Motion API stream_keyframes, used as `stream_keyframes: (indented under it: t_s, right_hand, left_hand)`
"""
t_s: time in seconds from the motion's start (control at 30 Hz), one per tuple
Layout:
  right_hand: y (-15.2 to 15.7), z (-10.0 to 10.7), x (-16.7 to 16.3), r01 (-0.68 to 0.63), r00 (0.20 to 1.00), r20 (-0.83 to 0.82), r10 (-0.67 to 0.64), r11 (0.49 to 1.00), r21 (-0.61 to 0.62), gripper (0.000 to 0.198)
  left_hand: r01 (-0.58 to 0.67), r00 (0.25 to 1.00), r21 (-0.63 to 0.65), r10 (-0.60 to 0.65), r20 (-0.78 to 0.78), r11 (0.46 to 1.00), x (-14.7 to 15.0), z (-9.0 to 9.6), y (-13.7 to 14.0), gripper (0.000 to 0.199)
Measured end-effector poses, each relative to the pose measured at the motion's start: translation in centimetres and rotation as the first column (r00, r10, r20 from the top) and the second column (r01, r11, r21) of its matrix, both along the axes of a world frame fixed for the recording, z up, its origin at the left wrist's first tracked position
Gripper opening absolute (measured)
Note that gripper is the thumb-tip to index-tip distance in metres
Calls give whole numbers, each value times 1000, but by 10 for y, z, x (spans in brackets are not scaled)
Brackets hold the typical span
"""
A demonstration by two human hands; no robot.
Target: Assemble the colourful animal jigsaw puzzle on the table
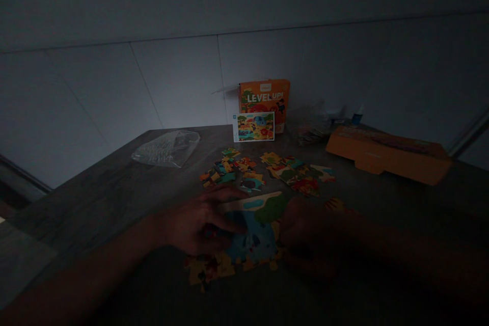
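Note:
A partly joined jigsaw puzzle (252, 237) with a blue elephant and a green tree lies flat on the table in front of me. My left hand (210, 221) rests over its left side, fingers stretched out and apart on the pieces. At its right edge, my right hand (305, 232) is curled, with its fingertips against or beside the border. Deep shadow hides whatever those fingers hold. Loose puzzle pieces (225, 168) are scattered just beyond, and more joined pieces (298, 170) lie to their right.
An orange "LEVEL UP!" box (263, 94) stands at the back, a picture card (254, 127) leaning before it. A clear plastic bag (168, 147) lies left. To the right are another plastic bag (311, 125), a small bottle (357, 116) and an open orange box (385, 155).

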State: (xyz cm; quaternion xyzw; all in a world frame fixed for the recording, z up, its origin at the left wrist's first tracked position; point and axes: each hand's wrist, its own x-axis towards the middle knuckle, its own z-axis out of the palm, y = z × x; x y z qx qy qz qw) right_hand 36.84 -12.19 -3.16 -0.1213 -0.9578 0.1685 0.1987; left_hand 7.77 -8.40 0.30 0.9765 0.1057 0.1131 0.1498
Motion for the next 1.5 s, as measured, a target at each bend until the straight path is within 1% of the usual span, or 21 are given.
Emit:
stream_keyframes:
  t_s: [0.2, 0.27, 0.33, 0.47, 0.57, 0.67, 0.77, 0.93, 1.1, 1.3, 1.4, 1.5]
  right_hand:
    - [-5, 8, -3, 26, 1000, 17, -26, 1000, 6, 37]
    - [-5, 9, -4, 17, 1000, 17, -17, 1000, 9, 40]
    - [-4, 9, -5, 3, 999, 37, -4, 1000, 13, 39]
    - [-5, 6, -5, 20, 996, 84, -20, 1000, 3, 37]
    - [-6, 4, -5, 46, 996, 72, -46, 999, 1, 40]
    - [-5, 2, -5, 43, 998, 50, -44, 999, 10, 41]
    - [-4, 1, -4, 53, 996, 68, -54, 998, 19, 40]
    - [-4, 3, -3, 35, 994, 103, -35, 999, -3, 37]
    - [-5, 3, -2, 75, 988, 131, -82, 996, 57, 38]
    - [-6, 1, -3, 100, 984, 137, -113, 990, 103, 39]
    - [-6, 4, -3, 98, 985, 131, -111, 990, 104, 39]
    - [-7, 6, -4, 96, 983, 148, -106, 993, 75, 38]
  left_hand:
    - [0, 1000, 4, 0, 21, 1000, -3, -4, 2, 39]
    - [-12, 1000, 3, 12, 23, 1000, -3, -5, 2, 38]
    - [-22, 999, 5, 22, 24, 1000, -3, -4, 2, 36]
    - [-33, 999, 25, 33, 22, 999, -3, -3, 2, 36]
    - [-30, 999, 42, 30, 19, 999, -3, -3, 3, 35]
    - [-32, 999, 55, 31, 27, 998, -4, -3, 4, 34]
    - [-40, 999, 52, 38, 33, 998, -4, -4, 5, 34]
    - [-29, 998, 35, 27, 58, 999, -4, -7, 6, 33]
    - [-43, 998, 52, 41, 47, 998, -5, -10, 8, 33]
    - [-45, 997, 53, 42, 61, 998, -3, -6, 6, 34]
    - [-51, 997, 59, 48, 54, 997, -3, -6, 5, 35]
    - [-57, 998, 58, 55, 44, 997, -5, -8, 6, 37]
